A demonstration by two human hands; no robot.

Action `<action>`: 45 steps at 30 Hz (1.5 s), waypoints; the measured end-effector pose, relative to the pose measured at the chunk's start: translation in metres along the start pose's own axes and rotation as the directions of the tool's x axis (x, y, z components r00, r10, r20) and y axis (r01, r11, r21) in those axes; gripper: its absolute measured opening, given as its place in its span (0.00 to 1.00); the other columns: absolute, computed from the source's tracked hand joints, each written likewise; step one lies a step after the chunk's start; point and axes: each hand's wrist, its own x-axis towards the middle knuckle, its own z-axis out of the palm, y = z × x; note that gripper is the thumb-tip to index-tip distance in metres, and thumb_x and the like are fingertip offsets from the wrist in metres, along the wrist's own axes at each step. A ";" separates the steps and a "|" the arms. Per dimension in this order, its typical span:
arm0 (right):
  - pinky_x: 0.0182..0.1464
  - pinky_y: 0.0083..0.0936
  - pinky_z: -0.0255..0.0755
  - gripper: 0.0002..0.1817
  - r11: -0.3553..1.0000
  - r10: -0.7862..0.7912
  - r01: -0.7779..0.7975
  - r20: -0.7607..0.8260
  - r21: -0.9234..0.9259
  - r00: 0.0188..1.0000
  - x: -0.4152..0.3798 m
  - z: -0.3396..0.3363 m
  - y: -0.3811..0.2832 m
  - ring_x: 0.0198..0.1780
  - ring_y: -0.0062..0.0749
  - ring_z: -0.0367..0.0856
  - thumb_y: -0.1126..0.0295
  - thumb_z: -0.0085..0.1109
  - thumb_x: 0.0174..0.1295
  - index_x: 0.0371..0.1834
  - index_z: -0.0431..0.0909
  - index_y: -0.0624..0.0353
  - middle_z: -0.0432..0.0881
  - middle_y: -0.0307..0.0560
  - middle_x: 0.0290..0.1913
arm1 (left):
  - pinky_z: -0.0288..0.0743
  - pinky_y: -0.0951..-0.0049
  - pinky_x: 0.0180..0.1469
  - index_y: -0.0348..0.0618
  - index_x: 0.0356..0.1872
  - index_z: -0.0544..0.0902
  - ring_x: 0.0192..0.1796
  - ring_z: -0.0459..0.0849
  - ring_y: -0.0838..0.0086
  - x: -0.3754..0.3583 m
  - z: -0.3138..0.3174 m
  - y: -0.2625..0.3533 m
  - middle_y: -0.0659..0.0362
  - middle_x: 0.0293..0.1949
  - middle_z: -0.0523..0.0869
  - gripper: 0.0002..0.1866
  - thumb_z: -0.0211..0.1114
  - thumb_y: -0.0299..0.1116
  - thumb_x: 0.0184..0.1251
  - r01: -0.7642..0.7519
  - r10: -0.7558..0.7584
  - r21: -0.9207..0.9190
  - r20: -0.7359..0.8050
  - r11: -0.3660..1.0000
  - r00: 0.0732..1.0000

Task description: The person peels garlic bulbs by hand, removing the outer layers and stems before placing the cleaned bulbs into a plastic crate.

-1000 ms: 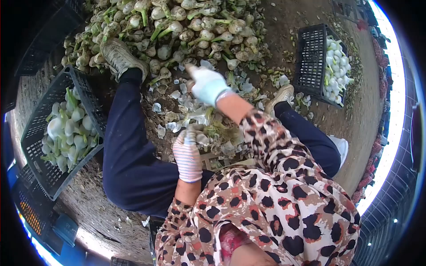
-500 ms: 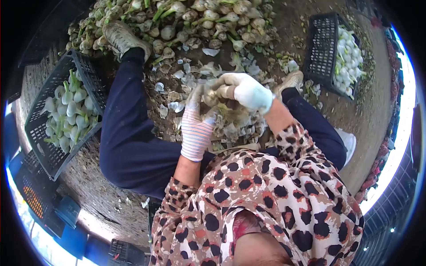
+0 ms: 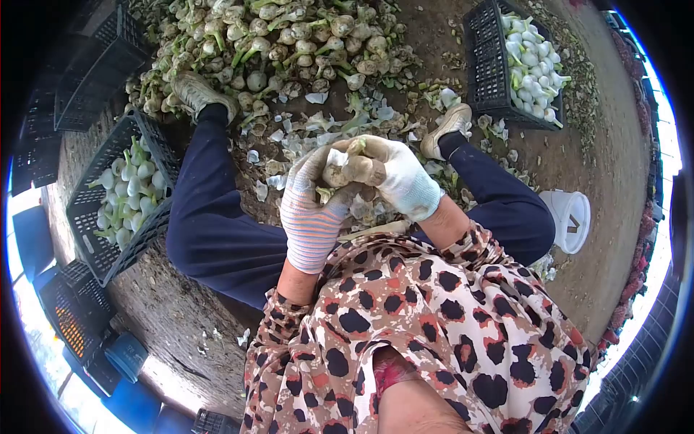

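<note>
My left hand (image 3: pixel 312 210), in a striped work glove with soiled fingers, is closed around a garlic bulb (image 3: pixel 335 176). My right hand (image 3: pixel 405 177), in a white glove with a pale blue cuff, grips the same bulb from the other side, its dirty fingertips curled over it. A flap of white skin stands up from the bulb, and the fingers cover much of the rest. Below the hands, peeled garlic skins (image 3: pixel 318 129) litter the soil between my legs. A big heap of unpeeled garlic (image 3: pixel 289 40) with green stems lies just beyond my feet.
A black crate (image 3: pixel 92 235) of clean white bulbs stands at left, another crate (image 3: pixel 488 69) of them at upper right. Beside my right knee is a white bucket (image 3: pixel 567 217). More crates (image 3: pixel 101 79) stand at upper left, and a blue tub (image 3: pixel 126 358) at lower left.
My right hand has come in closer to the left, and the bulb between them shows more clearly. The view has shifted, bringing the white bucket and more of the heap into sight.
</note>
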 end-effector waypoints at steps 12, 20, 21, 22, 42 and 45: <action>0.51 0.20 0.76 0.16 1.000 0.004 -0.002 0.117 -0.012 0.993 -0.024 -0.026 0.005 0.48 0.19 0.80 0.70 0.57 0.73 0.59 0.79 0.65 0.85 0.40 0.48 | 0.78 0.71 0.58 0.31 0.62 0.77 0.55 0.81 0.74 -0.013 0.007 0.037 0.55 0.55 0.83 0.29 0.74 0.19 0.56 0.335 -0.326 -0.446 0.100 0.830 0.940; 0.44 0.31 0.76 0.06 0.729 -0.373 0.319 0.040 -0.606 0.927 -0.025 -0.010 0.003 0.37 0.42 0.81 0.80 0.55 0.61 0.39 0.79 0.62 0.80 0.52 0.35 | 0.78 0.74 0.52 0.31 0.60 0.79 0.46 0.84 0.71 -0.020 0.019 0.032 0.52 0.53 0.83 0.28 0.75 0.23 0.56 -0.255 0.292 0.581 0.030 0.773 0.956; 0.44 0.31 0.76 0.06 0.728 -0.375 0.321 0.038 -0.605 0.926 -0.022 -0.013 0.006 0.37 0.42 0.81 0.80 0.55 0.61 0.39 0.79 0.62 0.80 0.52 0.35 | 0.78 0.74 0.52 0.31 0.60 0.79 0.46 0.84 0.71 -0.019 0.019 0.034 0.52 0.53 0.83 0.28 0.75 0.23 0.56 -0.258 0.294 0.581 0.033 0.772 0.955; 0.41 0.33 0.75 0.06 0.533 -0.513 0.462 0.164 -0.708 0.843 -0.017 -0.019 0.012 0.37 0.43 0.80 0.81 0.56 0.58 0.38 0.78 0.63 0.79 0.51 0.34 | 0.79 0.74 0.49 0.34 0.60 0.79 0.46 0.84 0.72 -0.017 0.019 0.037 0.53 0.53 0.83 0.28 0.75 0.25 0.56 0.101 -0.094 0.082 -0.093 0.991 0.991; 0.41 0.20 0.75 0.17 0.958 -0.193 0.201 0.062 -0.204 0.979 -0.049 -0.014 0.007 0.37 0.21 0.80 0.80 0.46 0.63 0.52 0.79 0.74 0.83 0.46 0.43 | 0.80 0.71 0.35 0.32 0.59 0.74 0.35 0.83 0.71 -0.024 -0.011 -0.002 0.54 0.38 0.84 0.27 0.68 0.40 0.66 0.511 -0.290 -0.771 0.425 0.381 0.858; 0.38 0.18 0.73 0.18 0.992 -0.097 0.094 0.025 0.078 0.995 -0.049 -0.021 0.017 0.35 0.17 0.77 0.75 0.41 0.71 0.52 0.76 0.78 0.82 0.45 0.43 | 0.71 0.73 0.22 0.29 0.60 0.75 0.20 0.73 0.75 -0.022 -0.007 0.000 0.58 0.24 0.79 0.31 0.63 0.50 0.71 0.485 -0.294 -0.788 0.395 0.379 0.870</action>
